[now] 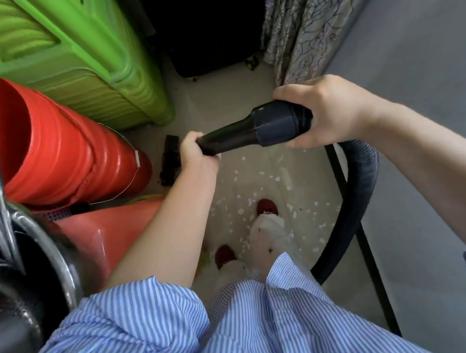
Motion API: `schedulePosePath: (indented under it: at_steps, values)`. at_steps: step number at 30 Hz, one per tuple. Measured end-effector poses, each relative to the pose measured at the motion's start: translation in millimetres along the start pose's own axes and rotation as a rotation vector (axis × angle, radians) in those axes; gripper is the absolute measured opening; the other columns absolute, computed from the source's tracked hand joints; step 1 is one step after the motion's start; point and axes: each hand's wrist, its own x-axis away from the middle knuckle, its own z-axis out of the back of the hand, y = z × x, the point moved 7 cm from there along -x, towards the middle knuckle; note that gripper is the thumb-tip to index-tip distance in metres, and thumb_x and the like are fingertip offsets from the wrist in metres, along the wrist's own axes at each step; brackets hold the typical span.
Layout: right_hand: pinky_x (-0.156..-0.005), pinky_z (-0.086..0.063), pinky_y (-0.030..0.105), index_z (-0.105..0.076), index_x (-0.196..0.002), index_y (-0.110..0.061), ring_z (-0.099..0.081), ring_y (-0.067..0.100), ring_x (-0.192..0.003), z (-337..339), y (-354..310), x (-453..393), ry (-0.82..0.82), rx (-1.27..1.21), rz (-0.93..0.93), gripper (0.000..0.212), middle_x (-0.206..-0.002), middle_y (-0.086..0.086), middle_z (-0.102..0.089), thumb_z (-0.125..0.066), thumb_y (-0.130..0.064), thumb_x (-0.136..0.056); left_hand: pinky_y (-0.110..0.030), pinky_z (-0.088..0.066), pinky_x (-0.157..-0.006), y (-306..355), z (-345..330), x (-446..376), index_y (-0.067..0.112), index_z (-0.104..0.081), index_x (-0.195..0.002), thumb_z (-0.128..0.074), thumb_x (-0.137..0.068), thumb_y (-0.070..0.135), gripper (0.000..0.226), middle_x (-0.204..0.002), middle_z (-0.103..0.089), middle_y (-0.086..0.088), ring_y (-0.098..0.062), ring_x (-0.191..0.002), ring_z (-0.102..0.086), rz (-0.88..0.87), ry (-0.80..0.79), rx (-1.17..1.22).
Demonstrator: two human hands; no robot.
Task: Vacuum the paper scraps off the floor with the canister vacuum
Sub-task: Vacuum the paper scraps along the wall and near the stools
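Striped shirt (161,334) below, my left hand (195,151) and right hand (325,110) both grip the vacuum hose nozzle (250,133); many paper scraps (254,174) remain on the floor (218,98).

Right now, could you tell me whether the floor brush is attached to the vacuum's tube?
Detached: the floor brush lies on the floor beyond the tube.
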Motion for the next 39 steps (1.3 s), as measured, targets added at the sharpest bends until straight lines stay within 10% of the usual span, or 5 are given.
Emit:
schedulePosePath:
  at_steps: [6,17,25,31,39]
  values:
    - [-0.056,-0.049,0.031,-0.060,-0.112,0.000,-0.061,0.033,-0.059,-6.6,-21.1,-12.1,0.005,0.055,0.118,0.060,-0.073,0.016,-0.064,-0.065,-0.034,-0.062,-0.025,-0.044,-0.064,14.6,21.0,-3.7,0.011,-0.038,-0.060,-0.038,-0.093,0.003,0.034,-0.037,-0.047,-0.002,-0.015,-0.054,-0.048,-0.060,-0.112,0.219]
    - [-0.076,-0.043,0.037,-0.044,-0.133,-0.002,-0.060,0.036,-0.092,10.1,20.0,-139.2,-0.051,0.126,0.212,0.066,-0.103,0.021,-0.062,-0.069,-0.030,-0.078,-0.025,-0.044,-0.067,84.5,-37.7,-68.2,0.011,-0.043,-0.063,-0.037,-0.095,0.005,0.033,-0.038,-0.052,-0.004,-0.018,-0.064,-0.048,-0.147,-0.116,0.421]
    - [-0.069,-0.042,0.032,-0.050,-0.125,0.002,-0.061,0.035,-0.081,9.5,69.3,-181.6,-0.075,0.128,0.234,0.065,-0.090,0.021,-0.064,-0.070,-0.031,-0.074,-0.023,-0.048,-0.054,93.1,-81.4,-103.8,0.011,-0.047,-0.067,-0.042,-0.096,0.007,0.029,-0.039,-0.056,-0.003,-0.015,-0.061,-0.052,-0.131,-0.026,0.426]
    - [-0.068,-0.036,0.030,-0.054,-0.118,0.007,-0.064,0.037,-0.078,13.8,85.4,-194.9,-0.044,0.114,0.192,0.063,-0.088,0.024,-0.065,-0.078,-0.023,-0.067,-0.025,-0.046,-0.057,111.0,-111.2,-119.3,0.009,-0.047,-0.066,-0.040,-0.095,0.005,0.029,-0.035,-0.055,-0.004,-0.014,-0.030,-0.055,-0.159,-0.022,0.350]
    - [-0.073,-0.029,0.012,-0.044,-0.135,-0.009,-0.058,0.020,-0.097,-6.7,112.6,-207.6,-0.221,-0.005,0.054,0.072,-0.111,0.010,-0.063,-0.077,-0.021,-0.073,-0.034,-0.047,-0.061,98.6,-104.1,-154.8,0.006,-0.047,-0.077,-0.042,-0.093,0.005,0.017,-0.079,-0.049,-0.011,-0.023,-0.067,-0.051,-0.139,0.178,0.176]
